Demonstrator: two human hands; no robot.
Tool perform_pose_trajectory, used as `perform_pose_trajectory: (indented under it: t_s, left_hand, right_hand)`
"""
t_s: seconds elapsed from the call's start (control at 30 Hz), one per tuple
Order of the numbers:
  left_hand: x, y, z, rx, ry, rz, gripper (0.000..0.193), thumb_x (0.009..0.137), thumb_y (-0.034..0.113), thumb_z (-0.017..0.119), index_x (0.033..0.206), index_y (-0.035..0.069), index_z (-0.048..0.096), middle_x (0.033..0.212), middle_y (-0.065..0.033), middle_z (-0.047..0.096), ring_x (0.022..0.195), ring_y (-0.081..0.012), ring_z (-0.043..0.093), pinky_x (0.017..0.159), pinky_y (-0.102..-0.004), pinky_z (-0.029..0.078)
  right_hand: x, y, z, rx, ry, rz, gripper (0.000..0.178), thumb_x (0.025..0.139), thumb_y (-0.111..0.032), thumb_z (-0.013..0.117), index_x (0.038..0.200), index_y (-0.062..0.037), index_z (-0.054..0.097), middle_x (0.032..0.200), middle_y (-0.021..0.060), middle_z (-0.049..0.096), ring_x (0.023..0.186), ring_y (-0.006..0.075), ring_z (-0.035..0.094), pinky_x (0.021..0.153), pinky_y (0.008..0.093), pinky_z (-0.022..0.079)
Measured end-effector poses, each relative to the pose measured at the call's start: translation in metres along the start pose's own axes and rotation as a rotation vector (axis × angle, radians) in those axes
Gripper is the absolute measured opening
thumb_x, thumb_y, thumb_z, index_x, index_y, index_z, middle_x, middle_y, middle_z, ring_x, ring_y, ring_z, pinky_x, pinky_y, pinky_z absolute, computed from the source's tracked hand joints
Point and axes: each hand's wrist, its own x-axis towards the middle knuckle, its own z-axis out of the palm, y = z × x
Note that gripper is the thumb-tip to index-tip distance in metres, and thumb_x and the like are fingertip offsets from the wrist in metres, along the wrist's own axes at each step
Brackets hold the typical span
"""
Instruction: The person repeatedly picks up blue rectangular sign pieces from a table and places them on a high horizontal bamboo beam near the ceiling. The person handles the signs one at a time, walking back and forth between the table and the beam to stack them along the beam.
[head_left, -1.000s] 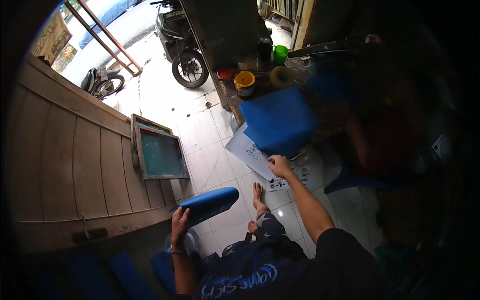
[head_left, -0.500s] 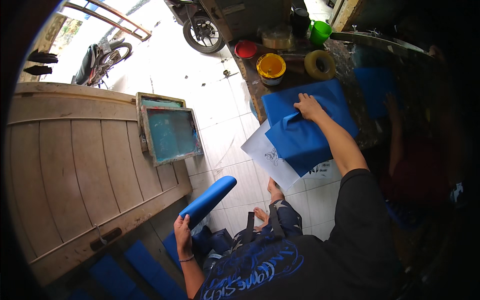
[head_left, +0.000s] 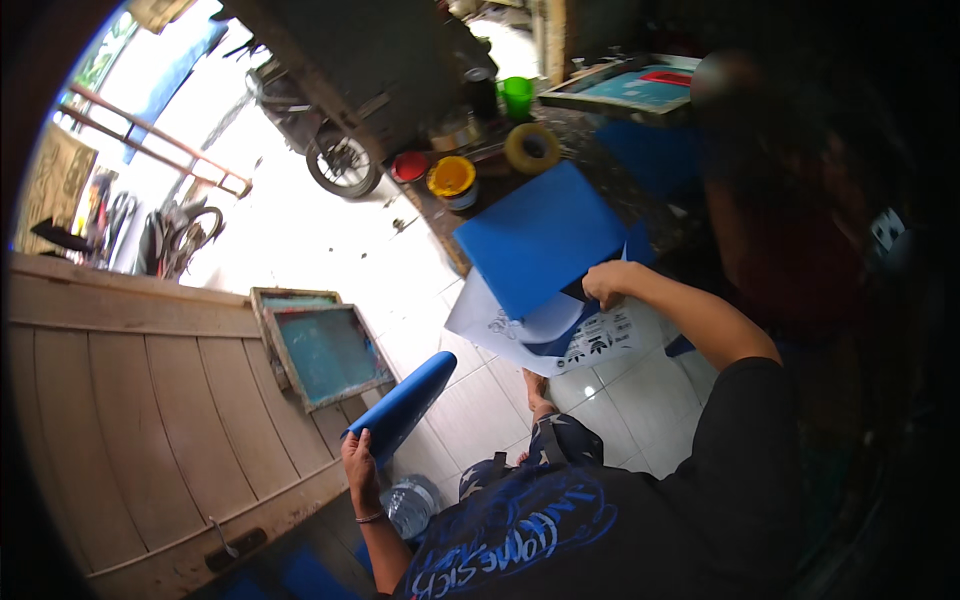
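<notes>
My left hand [head_left: 361,465] is closed round the lower end of a folded blue sheet [head_left: 408,402], held out over the floor. To the right, my right hand [head_left: 606,284] has its fingers curled at the near edge of the work table, pinching a loose blue sheet [head_left: 570,335] whose extent is partly hidden. Beside that hand a smooth stack of blue sheets [head_left: 540,232] lies on the table. White paper with a line drawing [head_left: 480,312] and a printed white sheet [head_left: 610,345] stick out below the stack.
An orange-yellow tub [head_left: 453,182], a red lid [head_left: 410,166], a tape roll [head_left: 532,149] and a green cup [head_left: 516,98] stand behind. Framed screens [head_left: 328,352] lean by a wooden panel [head_left: 160,410]. A water jug [head_left: 411,505] is near my left arm. Another person [head_left: 790,240] is at right.
My right hand has come off the stack's top toward its near edge; the crumpled upper sheet no longer lies across it. My left hand still holds its folded sheet. The view has swung right.
</notes>
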Motion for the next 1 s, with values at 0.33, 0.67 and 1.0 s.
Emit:
perform_pose_trajectory:
  t_s: [0.33,0.67,1.0]
  left_hand:
    - [-0.042,-0.021,0.042,0.534,-0.055,0.497,0.036,0.092,0.026,0.052,0.108,-0.006,0.054,0.095,-0.0133,0.058,0.090,-0.0209,0.054,0.082,-0.0311,0.042]
    - [-0.154,-0.046,0.186,0.468,-0.874,0.483,0.027,0.092,0.020,0.050,0.099,-0.005,0.055,0.090,-0.0103,0.059,0.083,-0.0164,0.052,0.077,-0.0300,0.041]
    - [-0.308,-0.123,0.313,0.635,-1.187,0.626,0.017,0.088,0.013,0.052,0.090,-0.004,0.053,0.081,-0.0055,0.054,0.076,-0.0123,0.044,0.070,-0.0287,0.039]
  right_hand:
    - [-0.257,-0.160,0.259,1.199,0.635,0.445,0.021,0.080,-0.009,0.062,0.098,0.0027,0.061,0.091,0.0113,0.066,0.082,0.0172,0.061,0.075,0.0299,0.046]
    - [-0.372,-0.285,0.469,1.555,1.347,0.911,0.017,0.072,-0.009,0.071,0.079,0.0054,0.066,0.068,0.0119,0.066,0.057,0.0151,0.061,0.057,0.0282,0.048]
    - [-0.486,-0.349,0.635,1.661,1.728,0.958,0.019,0.079,-0.007,0.065,0.095,0.0033,0.062,0.087,0.0101,0.066,0.076,0.0149,0.063,0.072,0.0291,0.050]
